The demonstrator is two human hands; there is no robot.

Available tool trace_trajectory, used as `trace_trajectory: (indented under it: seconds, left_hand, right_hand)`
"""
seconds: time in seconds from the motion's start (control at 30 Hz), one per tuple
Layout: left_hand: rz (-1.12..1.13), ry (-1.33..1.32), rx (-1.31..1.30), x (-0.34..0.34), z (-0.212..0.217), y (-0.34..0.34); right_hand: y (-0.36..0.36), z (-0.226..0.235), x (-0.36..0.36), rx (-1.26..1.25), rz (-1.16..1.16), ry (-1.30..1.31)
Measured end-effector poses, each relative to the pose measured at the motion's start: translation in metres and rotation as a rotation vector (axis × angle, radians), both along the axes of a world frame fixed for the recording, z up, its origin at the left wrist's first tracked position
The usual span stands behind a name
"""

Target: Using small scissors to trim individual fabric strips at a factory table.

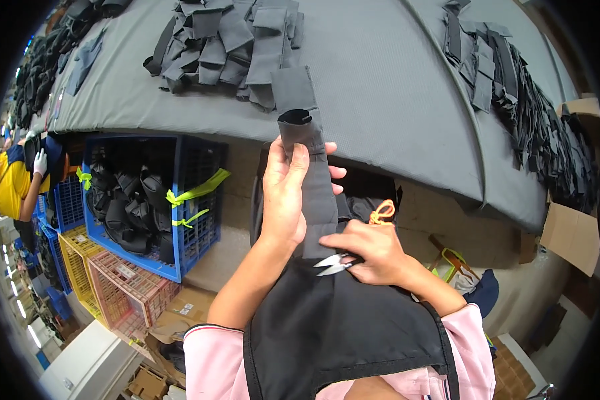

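Observation:
My left hand (285, 190) is closed around a dark grey fabric strip (321, 193), thumb on its near face and fingertips showing past its right edge. The strip's upper end is folded into a loop and reaches the table edge; its lower part hangs down in front of my black apron (347, 327). In my right hand (375, 252) is a pair of thread snips (335, 265), silver blades pointing left, with an orange cord at the handle end. The right index finger points left at the strip's lower part; whether it touches cannot be told.
A grey cloth-covered table (373, 87) spans the far side, bearing piles of grey fabric strips (230, 47) and more strips (500, 80) at right. Left stands a blue crate (180, 200) of black pieces, near yellow and pink crates (123, 287). A person in yellow (19, 180) works far left.

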State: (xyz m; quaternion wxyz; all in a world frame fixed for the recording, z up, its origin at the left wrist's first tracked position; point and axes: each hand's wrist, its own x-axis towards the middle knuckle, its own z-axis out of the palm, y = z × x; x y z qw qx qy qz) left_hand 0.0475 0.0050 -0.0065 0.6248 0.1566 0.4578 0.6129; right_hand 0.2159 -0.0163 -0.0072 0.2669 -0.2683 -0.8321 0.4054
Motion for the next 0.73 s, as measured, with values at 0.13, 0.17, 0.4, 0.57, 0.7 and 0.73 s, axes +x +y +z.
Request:
trace_trajectory:
  seconds: [0.13, 0.17, 0.4, 0.57, 0.7, 0.73]
  left_hand:
    - [0.007, 0.007, -0.005, 0.001, 0.002, -0.001]
    - [0.006, 0.007, -0.007, 0.001, 0.002, -0.002]
    - [0.012, 0.044, 0.012, 0.005, 0.004, -0.001]
    - [0.008, 0.061, 0.013, 0.008, 0.005, -0.001]
    - [-0.022, 0.067, 0.002, 0.009, 0.003, -0.001]
    - [-0.033, 0.073, -0.01, 0.008, 0.002, -0.002]
  right_hand:
    - [0.01, 0.009, 0.013, -0.042, -0.301, 0.037]
    - [0.015, 0.006, 0.016, 0.11, -0.305, -0.021]
    - [0.011, 0.024, 0.016, 0.292, -0.206, -0.265]
    - [0.01, 0.021, 0.014, 0.338, -0.218, -0.295]
    - [0.009, 0.01, 0.008, 0.055, -0.324, -0.165]
    - [0.008, 0.011, 0.006, -0.2, -0.343, -0.114]
